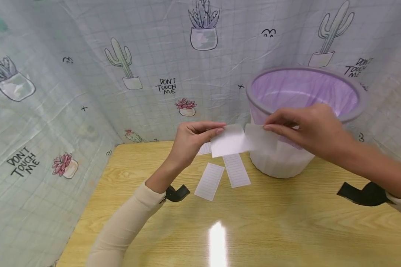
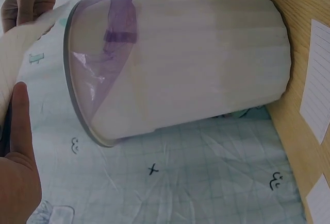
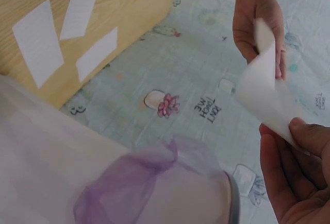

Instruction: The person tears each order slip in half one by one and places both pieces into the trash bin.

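Note:
Both hands hold one small sheet of paper (image 1: 230,141) up above the table, in front of the bin. Its top edge shows a V-shaped gap near the middle, like a tear, with the lower part still joined. My left hand (image 1: 189,144) pinches the left end between thumb and fingers. At the other end, my right hand (image 1: 309,124) pinches the top corner with thumb and forefinger. The right wrist view shows the sheet (image 3: 265,90) bent and twisted between the hands. Faint lines mark its side facing the left wrist camera.
A white bin (image 1: 279,165) with a purple liner (image 1: 304,87) over its rim stands at the back right. Lined paper slips (image 1: 209,181) lie on the wooden table (image 1: 173,233), left of the bin. A patterned curtain (image 1: 147,48) hangs behind.

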`<action>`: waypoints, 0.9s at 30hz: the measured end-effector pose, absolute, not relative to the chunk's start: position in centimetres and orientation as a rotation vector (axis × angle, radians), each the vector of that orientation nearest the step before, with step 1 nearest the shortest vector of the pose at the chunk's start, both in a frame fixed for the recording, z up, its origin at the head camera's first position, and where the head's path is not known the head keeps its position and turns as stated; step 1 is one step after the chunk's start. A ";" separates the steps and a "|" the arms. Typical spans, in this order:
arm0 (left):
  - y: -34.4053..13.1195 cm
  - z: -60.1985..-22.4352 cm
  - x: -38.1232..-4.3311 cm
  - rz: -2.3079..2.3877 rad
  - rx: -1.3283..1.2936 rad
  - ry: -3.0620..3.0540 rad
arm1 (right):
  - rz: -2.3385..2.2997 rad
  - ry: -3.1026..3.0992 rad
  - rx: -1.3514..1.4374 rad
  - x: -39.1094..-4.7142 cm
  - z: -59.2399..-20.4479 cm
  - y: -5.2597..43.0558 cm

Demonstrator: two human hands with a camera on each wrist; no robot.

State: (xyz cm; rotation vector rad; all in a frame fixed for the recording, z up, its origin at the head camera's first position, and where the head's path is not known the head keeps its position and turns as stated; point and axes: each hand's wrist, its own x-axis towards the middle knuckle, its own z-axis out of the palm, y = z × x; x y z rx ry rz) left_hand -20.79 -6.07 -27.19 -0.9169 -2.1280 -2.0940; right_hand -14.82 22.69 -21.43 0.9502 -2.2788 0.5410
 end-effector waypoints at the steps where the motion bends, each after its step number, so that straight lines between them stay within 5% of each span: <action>1: -6.2 -27.2 -21.0 -2.114 -0.896 -2.111 | 0.535 -2.280 0.933 -14.8 -21.3 23.0; 27: -5.6 -25.2 -22.9 -1.922 -0.988 -2.178 | 0.311 -2.303 0.831 -13.9 -18.4 26.6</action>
